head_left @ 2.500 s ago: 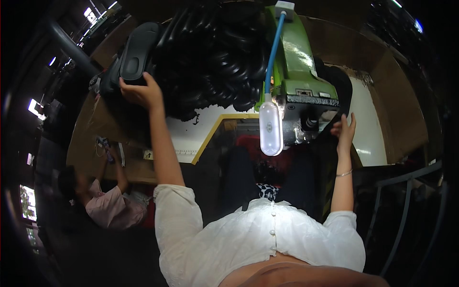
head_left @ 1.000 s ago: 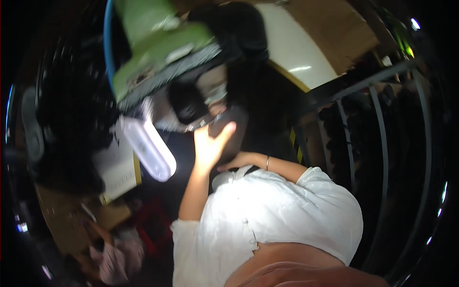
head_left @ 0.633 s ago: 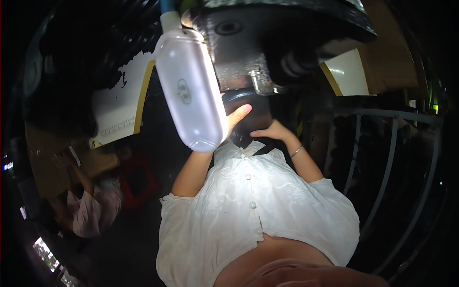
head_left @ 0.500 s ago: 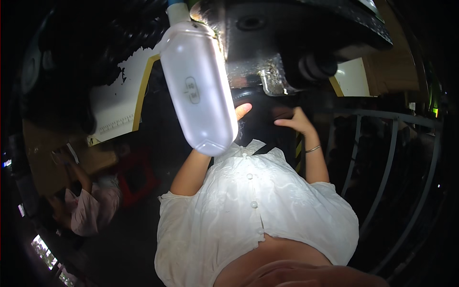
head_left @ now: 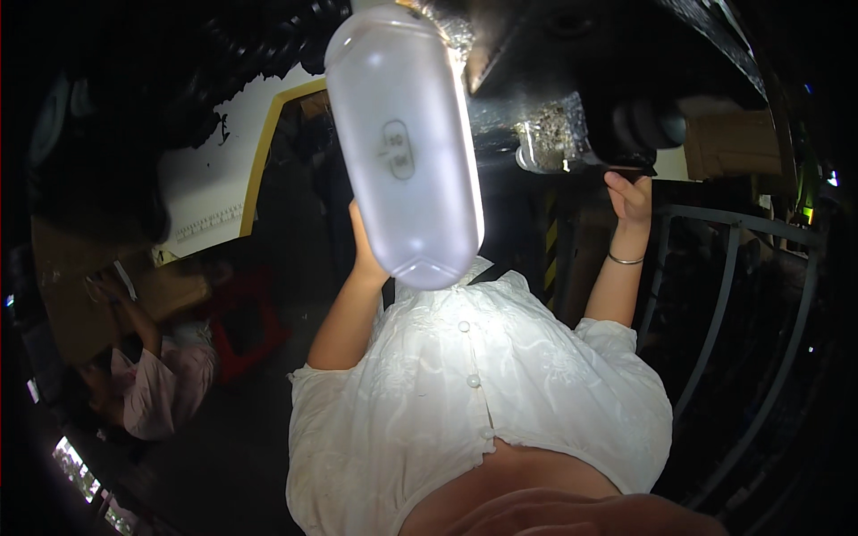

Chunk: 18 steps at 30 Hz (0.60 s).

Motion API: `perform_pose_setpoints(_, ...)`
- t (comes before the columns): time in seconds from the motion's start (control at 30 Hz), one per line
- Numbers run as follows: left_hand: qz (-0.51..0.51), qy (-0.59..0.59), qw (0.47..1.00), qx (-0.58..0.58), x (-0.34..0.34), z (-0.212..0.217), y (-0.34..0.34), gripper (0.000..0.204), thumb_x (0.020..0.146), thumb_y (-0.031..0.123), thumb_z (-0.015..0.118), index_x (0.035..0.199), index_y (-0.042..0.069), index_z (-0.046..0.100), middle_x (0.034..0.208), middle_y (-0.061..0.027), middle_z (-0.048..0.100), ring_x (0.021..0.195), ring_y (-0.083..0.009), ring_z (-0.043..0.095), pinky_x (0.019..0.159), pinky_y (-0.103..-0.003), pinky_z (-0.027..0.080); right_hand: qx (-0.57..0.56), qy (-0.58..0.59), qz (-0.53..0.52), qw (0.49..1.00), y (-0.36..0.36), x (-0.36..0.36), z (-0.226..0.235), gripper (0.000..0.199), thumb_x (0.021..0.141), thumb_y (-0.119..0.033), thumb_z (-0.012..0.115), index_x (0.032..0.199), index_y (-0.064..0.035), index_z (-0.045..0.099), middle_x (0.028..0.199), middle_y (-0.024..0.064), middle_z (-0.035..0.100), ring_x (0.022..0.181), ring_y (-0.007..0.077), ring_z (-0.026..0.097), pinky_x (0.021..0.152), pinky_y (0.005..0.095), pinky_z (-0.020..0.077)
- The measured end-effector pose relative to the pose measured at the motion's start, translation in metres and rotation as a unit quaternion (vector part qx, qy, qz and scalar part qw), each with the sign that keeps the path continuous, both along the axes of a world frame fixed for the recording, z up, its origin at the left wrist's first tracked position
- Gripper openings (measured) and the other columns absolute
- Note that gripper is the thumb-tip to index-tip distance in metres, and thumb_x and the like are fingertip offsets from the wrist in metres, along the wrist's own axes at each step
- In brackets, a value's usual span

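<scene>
A long, rounded white work lamp (head_left: 407, 152) hangs close in front and covers much of the view. My left hand (head_left: 359, 234) is mostly behind it; only the edge by the wrist shows, so its fingers and anything in them are hidden. To the right, my right hand (head_left: 633, 198) is raised beneath a dark, rounded machine part (head_left: 648, 125). Its fingers bend at the lower edge of a thin dark piece (head_left: 633, 170). What they grip is too dark to make out. A metal bangle (head_left: 626, 260) circles the right wrist.
The dark machine head (head_left: 581, 54) spans the top. A white board with a yellow edge (head_left: 210, 179) stands at left. Behind it are a red stool (head_left: 246, 326) and a seated person (head_left: 161, 380). Grey metal railings (head_left: 728, 277) run along the right.
My right hand has moved right and up to the machine part. My left hand has shifted left, behind the lamp. The lamp and machine sit further right in view.
</scene>
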<state>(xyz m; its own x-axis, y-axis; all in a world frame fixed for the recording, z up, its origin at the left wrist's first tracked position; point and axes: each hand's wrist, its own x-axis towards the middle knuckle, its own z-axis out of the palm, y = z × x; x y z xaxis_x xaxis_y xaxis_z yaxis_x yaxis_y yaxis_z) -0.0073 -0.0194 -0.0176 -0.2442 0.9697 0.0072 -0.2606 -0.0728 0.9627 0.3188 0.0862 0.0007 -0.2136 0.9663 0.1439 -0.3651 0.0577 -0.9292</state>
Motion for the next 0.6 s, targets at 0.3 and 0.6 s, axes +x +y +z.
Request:
perform_pose_setpoints(0.3, 0.099, 0.014, 0.995, -0.008, -0.036, 0.005, -0.032, 0.035, 0.075, -0.004, 0.067, 0.107, -0.003, 0.051, 0.101, -0.0088, 0.061, 0.091, -0.0135, 0.059, 0.085, -0.027, 0.046, -0.007, -0.059, 0.058, 0.997, 0.000, -0.045, -0.011, 0.029, 0.068, 0.007, 0.071, 0.095, 0.0026, 0.063, 0.090, 0.0070, 0.065, 0.080, 0.0143, 0.060, 0.074, 0.0260, 0.0483)
perform_pose_setpoints(0.6, 0.125, 0.075, 0.987, -0.067, -0.078, -0.005, -0.074, 0.047, 0.076, 0.009, 0.074, 0.116, -0.001, 0.051, 0.107, -0.0068, 0.058, 0.098, -0.0155, 0.056, 0.089, -0.027, 0.042, 0.122, -0.193, 0.097, 0.969, -0.005, -0.097, 0.006, 0.024, 0.065, -0.005, 0.078, 0.085, 0.0015, 0.067, 0.082, 0.0052, 0.066, 0.074, 0.0107, 0.060, 0.069, 0.0222, 0.0472)
